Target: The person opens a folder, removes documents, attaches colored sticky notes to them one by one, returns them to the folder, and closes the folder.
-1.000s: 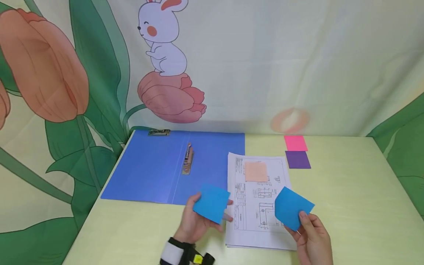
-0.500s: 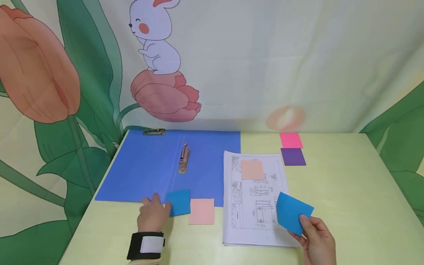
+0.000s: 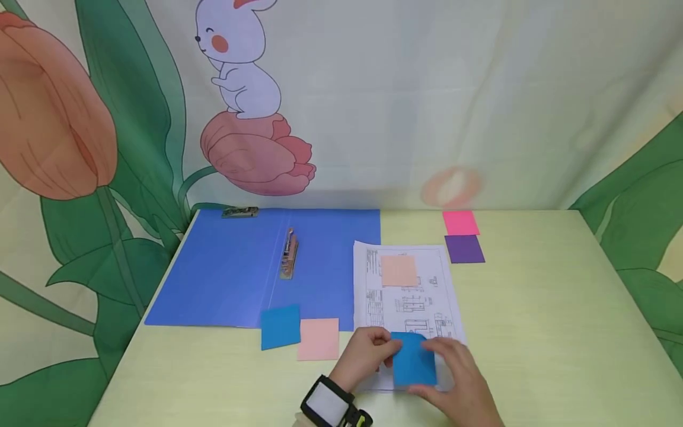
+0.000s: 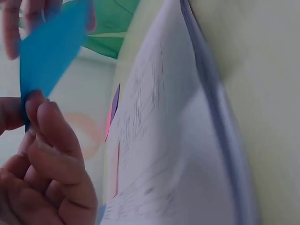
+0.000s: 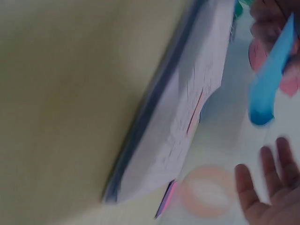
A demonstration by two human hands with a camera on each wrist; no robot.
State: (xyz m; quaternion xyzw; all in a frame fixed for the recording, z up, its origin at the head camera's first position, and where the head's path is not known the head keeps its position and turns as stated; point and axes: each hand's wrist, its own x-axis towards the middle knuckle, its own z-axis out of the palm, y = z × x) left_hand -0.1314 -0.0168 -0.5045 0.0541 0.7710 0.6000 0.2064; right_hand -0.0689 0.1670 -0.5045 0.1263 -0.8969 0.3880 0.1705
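Observation:
Above the lower part of a stack of printed drawing sheets (image 3: 368, 320), my left hand (image 3: 368, 353) pinches a blue sticky note (image 3: 414, 362) by its left edge. The left wrist view shows the thumb and fingertips holding the blue note (image 4: 51, 61) above the paper. My right hand (image 3: 461, 379) is at the note's right side, thumb and fingers spread around it. In the right wrist view the right hand's fingers (image 5: 269, 173) look straight and apart from the note. A peach sticky note (image 3: 399, 271) lies on the upper part of the top sheet.
An open blue folder (image 3: 213, 267) with metal clips (image 3: 289, 255) lies on the left. At its front edge are another blue note (image 3: 280, 327) and a pink note (image 3: 318, 339). Bright pink (image 3: 461, 223) and purple (image 3: 465, 249) squares lie behind the stack's right side.
My left hand put one blue note down by the folder's front edge, beside the pink one, then came right to the other blue note. The right hand brought that note inward and loosened its fingers.

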